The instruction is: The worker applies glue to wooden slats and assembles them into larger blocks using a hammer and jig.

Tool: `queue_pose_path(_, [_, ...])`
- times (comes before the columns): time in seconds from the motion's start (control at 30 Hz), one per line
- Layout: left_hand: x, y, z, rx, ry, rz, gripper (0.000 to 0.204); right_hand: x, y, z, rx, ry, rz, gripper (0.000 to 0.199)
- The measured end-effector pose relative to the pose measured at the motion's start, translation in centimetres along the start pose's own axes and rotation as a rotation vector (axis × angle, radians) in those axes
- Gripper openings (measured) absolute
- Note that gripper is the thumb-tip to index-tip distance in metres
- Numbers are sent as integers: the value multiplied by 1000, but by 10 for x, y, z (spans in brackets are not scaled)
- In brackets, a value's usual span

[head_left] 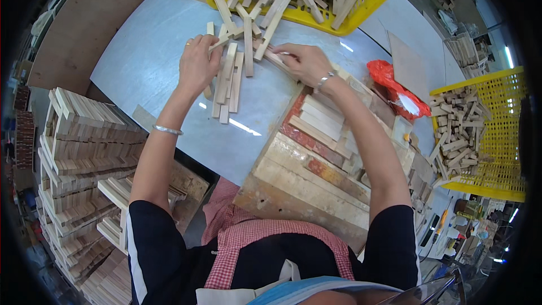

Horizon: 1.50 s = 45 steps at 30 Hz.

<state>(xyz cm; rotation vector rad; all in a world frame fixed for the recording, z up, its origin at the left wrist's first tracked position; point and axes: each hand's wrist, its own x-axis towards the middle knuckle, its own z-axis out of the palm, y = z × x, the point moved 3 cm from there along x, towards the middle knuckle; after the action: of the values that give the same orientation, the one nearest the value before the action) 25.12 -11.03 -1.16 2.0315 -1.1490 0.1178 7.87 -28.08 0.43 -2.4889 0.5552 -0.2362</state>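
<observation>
1. Left hand [199, 63], between ten and eleven o'clock, had its fingers bent round the near end of a pale stick [227, 38] — a light pinch, by the look of it — with the far end slanting toward two.
2. Right hand [309, 63], at one o'clock, curled over a brownish strip [271, 56]; whether it gripped or only touched, I could not tell.
3. Loose sticks [236, 82] overlapped at eleven o'clock, mostly running twelve to six. Good handling probably called for freeing the top pieces first, so crossed ones beneath were not dragged along.
4. At twelve to one, the yellow basket [345, 27] was heaped with more, several crossing its near rim; drawing those out lengthwise seemed safer than levering them sideways.
5. Toward five, a worn wooden board [305, 192] sat on the pale worktop [158, 51], bearing whitish bars; the right forearm hung above it, so a high elbow seemed wise — a low one risked knocking them.
6. Farther out were a red bag [389, 76] at two, a second basket [508, 135] at three and stacked strips [93, 147] at nine.
</observation>
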Motion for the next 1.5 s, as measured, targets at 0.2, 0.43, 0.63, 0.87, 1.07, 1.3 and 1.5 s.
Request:
queue_pose_path(0.2, [14, -34, 23, 322, -150, 69, 31, 56, -8, 55, -25, -41, 33, 29])
queue_pose_path(0.43, [12, -65, -5, 152, -135, -183, 31, 63, -10, 40, -46, -91, 280, 41])
queue_pose_path(0.63, [-5, -62, -19, -792, -5, -740, 31, 78, 10, 57, -52, 77, 394, 43])
queue_pose_path(0.87, [-42, -2, -18, -1559, 9, -548, 40, 25, 32, 5, 1032, 125, 453, 27])
queue_pose_path(1.07, [-72, 43, 2, -1676, -192, -590, 44, -53, 63, -42, 1331, 148, 443, 34])
queue_pose_path(1.3, [-123, 126, 12, -563, -354, 171, 30, -135, 110, -84, 879, 270, 446, 23])
queue_pose_path(1.5, [-146, 165, 51, -203, -301, 646, 31, -155, 111, -69, 260, 140, 404, 19])
